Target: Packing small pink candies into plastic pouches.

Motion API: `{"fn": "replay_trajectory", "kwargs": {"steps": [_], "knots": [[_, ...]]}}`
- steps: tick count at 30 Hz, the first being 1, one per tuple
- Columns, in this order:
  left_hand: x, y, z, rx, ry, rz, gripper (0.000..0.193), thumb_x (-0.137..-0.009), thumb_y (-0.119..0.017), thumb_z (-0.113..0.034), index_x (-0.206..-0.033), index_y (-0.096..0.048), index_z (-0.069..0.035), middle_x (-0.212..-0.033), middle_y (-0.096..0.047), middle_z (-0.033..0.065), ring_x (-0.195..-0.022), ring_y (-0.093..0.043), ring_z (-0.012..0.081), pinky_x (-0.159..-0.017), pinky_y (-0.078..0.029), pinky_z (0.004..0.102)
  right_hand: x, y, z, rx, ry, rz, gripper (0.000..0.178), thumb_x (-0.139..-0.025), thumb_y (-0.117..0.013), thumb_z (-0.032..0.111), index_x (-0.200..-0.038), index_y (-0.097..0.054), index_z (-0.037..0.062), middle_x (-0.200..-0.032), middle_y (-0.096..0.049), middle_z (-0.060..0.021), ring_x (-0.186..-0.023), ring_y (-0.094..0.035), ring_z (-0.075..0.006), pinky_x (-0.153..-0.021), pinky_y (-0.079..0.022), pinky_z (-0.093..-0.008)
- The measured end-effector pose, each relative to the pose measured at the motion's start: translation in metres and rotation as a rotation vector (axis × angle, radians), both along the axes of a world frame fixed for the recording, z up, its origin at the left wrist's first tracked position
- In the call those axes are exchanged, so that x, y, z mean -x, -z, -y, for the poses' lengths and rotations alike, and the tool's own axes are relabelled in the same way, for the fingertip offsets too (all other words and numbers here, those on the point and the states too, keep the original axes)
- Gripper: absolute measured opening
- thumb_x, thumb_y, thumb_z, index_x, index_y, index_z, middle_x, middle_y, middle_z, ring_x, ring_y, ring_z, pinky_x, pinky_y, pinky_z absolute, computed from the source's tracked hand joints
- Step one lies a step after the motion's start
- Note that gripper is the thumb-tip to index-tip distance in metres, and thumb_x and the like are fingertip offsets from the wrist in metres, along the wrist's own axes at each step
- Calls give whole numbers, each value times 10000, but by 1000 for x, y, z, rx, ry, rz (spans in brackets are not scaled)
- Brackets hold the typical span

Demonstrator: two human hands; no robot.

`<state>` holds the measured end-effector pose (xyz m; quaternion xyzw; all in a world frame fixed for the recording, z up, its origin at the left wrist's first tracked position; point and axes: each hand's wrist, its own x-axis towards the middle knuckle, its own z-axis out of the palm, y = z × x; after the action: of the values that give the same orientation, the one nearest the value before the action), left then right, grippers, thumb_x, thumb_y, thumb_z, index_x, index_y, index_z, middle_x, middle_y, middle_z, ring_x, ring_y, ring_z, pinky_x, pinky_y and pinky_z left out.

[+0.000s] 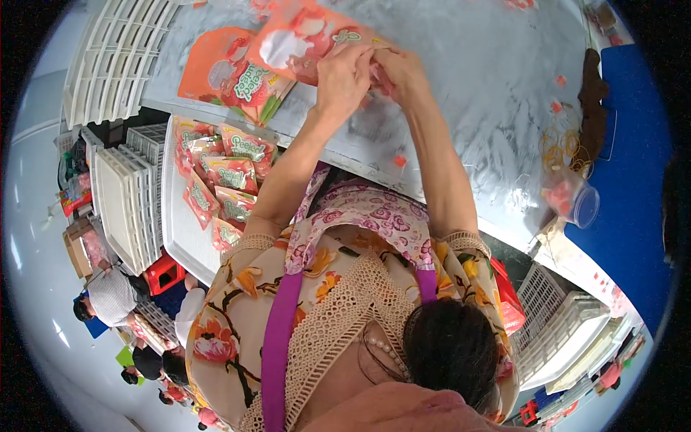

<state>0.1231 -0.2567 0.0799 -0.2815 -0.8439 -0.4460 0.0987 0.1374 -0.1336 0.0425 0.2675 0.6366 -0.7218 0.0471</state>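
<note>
An orange-red printed pouch is raised above the grey table at the far side. My left hand is closed on its near edge, fingers bent. Right beside it, my right hand pinches the pouch's right end, where crumpled pink film shows under the fingers. The two hands almost touch, and they hide part of the pouch. A second printed pouch lies flat on the table to the left, partly under the held one.
Left of my body, a white crate holds several filled pouches. White crates are stacked farther left. At right are a clear plastic tub, rubber bands and a blue surface. Small pink scraps dot the table.
</note>
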Motion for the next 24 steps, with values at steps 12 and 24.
{"fn": "replay_trajectory", "kwargs": {"steps": [12,24], "knots": [[5,3,-2,-20,-109,-154,162,-827,-576,-34,-941,-691,-27,-786,-656,161,-738,-636,322,-666,-510,405,-24,-21,26,995,274,-438,244,-865,-462,123,-1035,-587,1,-996,-642,-93,-862,-615,-190,-719,-507,-307],[-7,1,-19,-164,46,-122,152,-829,-612,-56,-939,-716,-40,-869,-692,138,-745,-671,241,-680,-513,295,-2,-19,33,744,657,-352,192,-903,-429,12,-1026,-576,-3,-969,-612,-90,-776,-582,-160,-616,-494,-281]]}}
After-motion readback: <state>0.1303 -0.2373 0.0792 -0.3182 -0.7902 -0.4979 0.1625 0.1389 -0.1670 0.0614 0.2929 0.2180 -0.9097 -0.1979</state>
